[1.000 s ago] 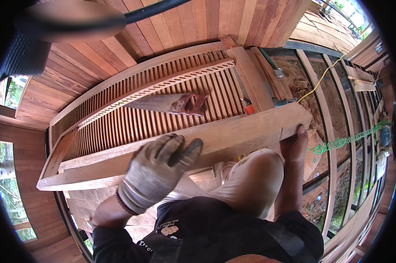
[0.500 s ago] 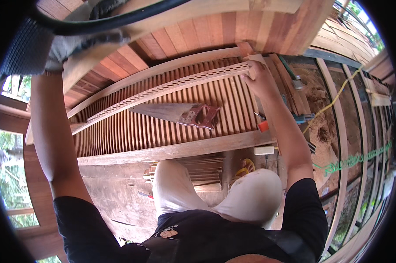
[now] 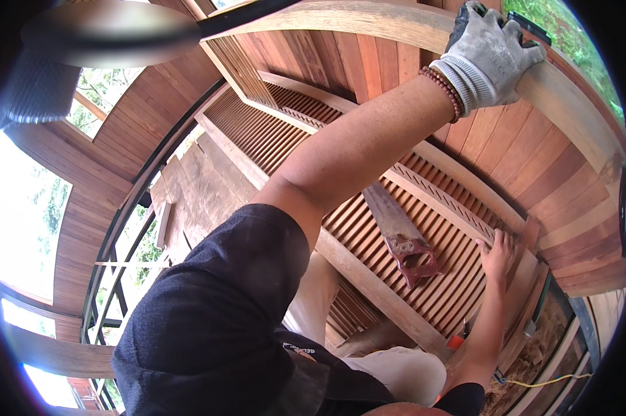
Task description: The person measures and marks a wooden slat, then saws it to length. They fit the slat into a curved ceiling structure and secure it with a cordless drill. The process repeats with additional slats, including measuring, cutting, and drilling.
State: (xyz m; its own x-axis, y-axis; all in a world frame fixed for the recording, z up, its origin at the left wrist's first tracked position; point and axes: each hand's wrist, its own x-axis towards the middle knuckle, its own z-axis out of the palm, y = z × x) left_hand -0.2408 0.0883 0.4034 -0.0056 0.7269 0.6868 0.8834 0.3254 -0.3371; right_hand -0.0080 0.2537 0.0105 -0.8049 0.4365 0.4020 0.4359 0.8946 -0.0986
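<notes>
Since half a second earlier the left hand (image 3: 489, 62) had swung from the upper left to the upper right, and the view had turned with it; the right hand (image 3: 498, 258) had stayed at the end of the slotted rail (image 3: 444, 201).

Nearest, a dark sleeve (image 3: 236, 291) filled much of the lower left, beside pale trousers (image 3: 396, 374). Past the knees lay the frame (image 3: 378, 295), set with rows of slats (image 3: 458, 277). On the slats rested a saw (image 3: 396, 225), its red-brown handle toward the person. Near the frame's right end sat a small red thing (image 3: 455, 342), and beyond it ran a yellow cord (image 3: 555, 380).

The right hand was bare, its thumb apart from the other fingers at the rail's end; I could not tell whether they were clamped on it. The left, gloved, with a bead bracelet (image 3: 446, 90) at the wrist, lay over the plank (image 3: 569, 104), fingers bent across its far edge. Their tips were hidden, so I could not tell whether they were clamped.

That plank spanned the top of the view, in front of the board wall (image 3: 534, 208). Far left, bright daylight came through a window (image 3: 29, 222).
</notes>
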